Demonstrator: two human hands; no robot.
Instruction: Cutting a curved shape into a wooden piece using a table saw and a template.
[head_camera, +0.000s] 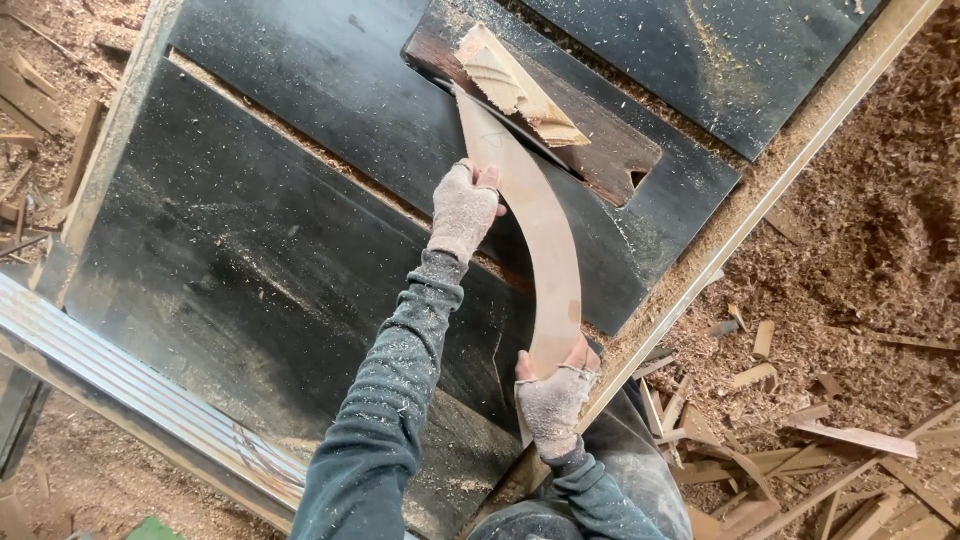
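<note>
A long curved wooden piece (535, 235) lies on the dark, sawdust-covered saw table (250, 240). Its far end meets the saw slot beside a light wooden offcut (515, 88) resting on a brown wooden insert (615, 160). My left hand (465, 205), in a dusty fingerless glove, presses against the left edge of the curved piece near its middle. My right hand (555, 385), gloved the same way, grips the near end of the curved piece at the table's edge. Both sleeves are dark and speckled with sawdust.
A ribbed metal rail (130, 385) runs along the table's lower left. A pale wooden strip (770, 190) borders the table's right edge. Sawdust and several wood scraps (800, 440) cover the floor at the right; more scraps lie at the upper left (40, 110).
</note>
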